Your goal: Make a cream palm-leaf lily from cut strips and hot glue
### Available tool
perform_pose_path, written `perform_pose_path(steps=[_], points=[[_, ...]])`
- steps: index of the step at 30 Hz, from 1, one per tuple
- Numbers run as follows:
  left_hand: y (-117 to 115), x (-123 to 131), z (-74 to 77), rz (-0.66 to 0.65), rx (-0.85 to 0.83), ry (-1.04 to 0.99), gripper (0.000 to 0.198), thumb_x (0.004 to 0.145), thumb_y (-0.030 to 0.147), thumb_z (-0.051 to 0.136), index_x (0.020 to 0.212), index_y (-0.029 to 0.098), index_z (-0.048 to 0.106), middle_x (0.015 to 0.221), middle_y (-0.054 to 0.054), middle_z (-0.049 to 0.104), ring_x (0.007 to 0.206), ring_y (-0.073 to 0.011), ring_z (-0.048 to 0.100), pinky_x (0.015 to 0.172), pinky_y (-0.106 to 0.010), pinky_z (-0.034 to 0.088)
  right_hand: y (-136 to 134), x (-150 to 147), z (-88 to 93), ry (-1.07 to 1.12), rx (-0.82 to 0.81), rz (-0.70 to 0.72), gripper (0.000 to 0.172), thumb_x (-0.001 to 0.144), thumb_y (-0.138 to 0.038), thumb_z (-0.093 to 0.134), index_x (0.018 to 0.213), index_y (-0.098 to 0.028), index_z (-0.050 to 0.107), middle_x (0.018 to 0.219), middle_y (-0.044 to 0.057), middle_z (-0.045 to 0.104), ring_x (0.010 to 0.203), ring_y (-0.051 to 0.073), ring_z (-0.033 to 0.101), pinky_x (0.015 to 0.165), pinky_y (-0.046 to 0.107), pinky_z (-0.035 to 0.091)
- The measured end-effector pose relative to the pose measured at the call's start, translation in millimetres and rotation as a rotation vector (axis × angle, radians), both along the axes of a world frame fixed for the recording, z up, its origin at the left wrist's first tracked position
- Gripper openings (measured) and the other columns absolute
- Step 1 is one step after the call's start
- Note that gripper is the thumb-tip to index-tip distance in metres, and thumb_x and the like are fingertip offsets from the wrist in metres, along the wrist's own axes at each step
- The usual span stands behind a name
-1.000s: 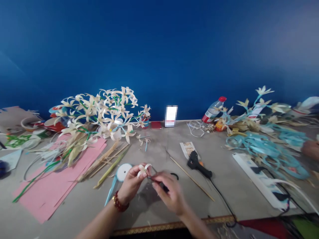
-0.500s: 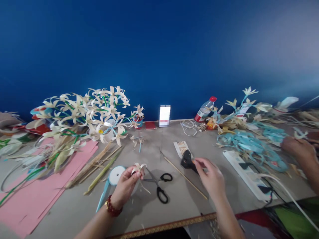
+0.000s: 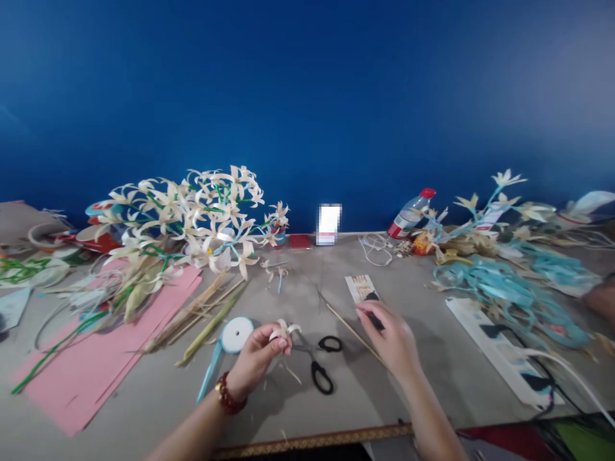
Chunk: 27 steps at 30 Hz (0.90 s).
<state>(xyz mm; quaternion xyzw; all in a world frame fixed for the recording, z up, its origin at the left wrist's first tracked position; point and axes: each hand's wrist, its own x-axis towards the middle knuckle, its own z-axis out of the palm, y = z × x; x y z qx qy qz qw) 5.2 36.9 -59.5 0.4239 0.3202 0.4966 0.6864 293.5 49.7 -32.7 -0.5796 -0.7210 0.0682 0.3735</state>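
Note:
My left hand (image 3: 263, 351), with a red bead bracelet on the wrist, is closed on a small cream artificial flower (image 3: 285, 330) by its base. Scissors with black handles (image 3: 321, 374) lie just right of it, their blades partly behind the flower. A roll of light blue ribbon (image 3: 237, 334) lies to its left. My right hand (image 3: 393, 338) hovers palm down with fingers bent together; what they hold, if anything, is hidden. Behind these fingers shows part of a black object (image 3: 375, 314), resting against a printed white packet (image 3: 361, 288). A thin stick (image 3: 353, 333) lies between my hands.
Many cream flowers (image 3: 211, 218) stand at the left behind pink sheets (image 3: 106, 358) and dried stalks (image 3: 211, 326). On the right are a power strip (image 3: 500, 355), tangled blue ribbon (image 3: 509, 294), a bottle (image 3: 410, 214) and another person's blurred hand (image 3: 603, 294). A lit phone (image 3: 329, 224) stands at the back.
The view has turned slightly left. My right hand has moved left, now covering much of the black object. My left hand keeps the flower. The other person's hand has slipped towards the right edge.

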Motion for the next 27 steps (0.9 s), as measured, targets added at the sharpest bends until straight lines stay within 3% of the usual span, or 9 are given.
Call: perform_pose_path(steps=[5, 10, 15, 22, 27], points=[[-4, 2, 3.9, -0.072, 0.027, 0.003, 0.032, 0.075, 0.044, 0.075, 0.065, 0.014, 0.065, 0.066, -0.005, 0.058, 0.071, -0.0178, 0.054, 0.069, -0.029, 0.041, -3, 1, -1.2, -0.009, -0.007, 0.016, 0.02, 0.093, -0.036, 0.051, 0.091, -0.023, 0.067, 0.095, 0.009, 0.073, 0.088, 0.025, 0.069, 0.081, 0.036, 0.054], [-3, 2, 5.4, -0.061, 0.023, -0.062, 0.032, 0.074, 0.044, 0.076, 0.065, 0.015, 0.065, 0.066, -0.004, 0.058, 0.071, -0.0173, 0.053, 0.072, -0.03, 0.041, 2, 1, 5.4, -0.005, 0.007, -0.054, 0.02, 0.093, -0.035, 0.051, 0.093, -0.022, 0.067, 0.095, 0.009, 0.073, 0.087, 0.024, 0.07, 0.08, 0.035, 0.053], [-2, 2, 9.1, -0.049, 0.015, -0.07, 0.035, 0.072, 0.047, 0.077, 0.063, 0.016, 0.065, 0.065, -0.004, 0.056, 0.069, -0.0185, 0.051, 0.07, -0.032, 0.041, 2, -1, 3.7, -0.02, -0.018, -0.02, 0.021, 0.092, -0.036, 0.05, 0.094, -0.023, 0.066, 0.094, 0.009, 0.074, 0.082, 0.023, 0.07, 0.077, 0.034, 0.054], [-4, -3, 8.6, -0.049, 0.022, -0.067, 0.033, 0.072, 0.047, 0.077, 0.062, 0.017, 0.068, 0.067, -0.005, 0.057, 0.073, -0.0201, 0.053, 0.072, -0.032, 0.042, -6, 46, -20.5, -0.2, -0.081, -0.21, 0.033, 0.089, -0.045, 0.052, 0.11, -0.022, 0.062, 0.102, 0.012, 0.071, 0.086, 0.028, 0.068, 0.073, 0.038, 0.054], [-6, -4, 2.7, -0.082, 0.006, -0.057, 0.029, 0.075, 0.041, 0.076, 0.064, 0.015, 0.069, 0.071, -0.006, 0.059, 0.079, -0.0202, 0.054, 0.077, -0.031, 0.041, -18, 64, -28.4, -0.267, -0.191, -0.187, 0.036, 0.085, -0.039, 0.059, 0.116, -0.022, 0.059, 0.112, 0.011, 0.067, 0.097, 0.028, 0.066, 0.083, 0.04, 0.053]])
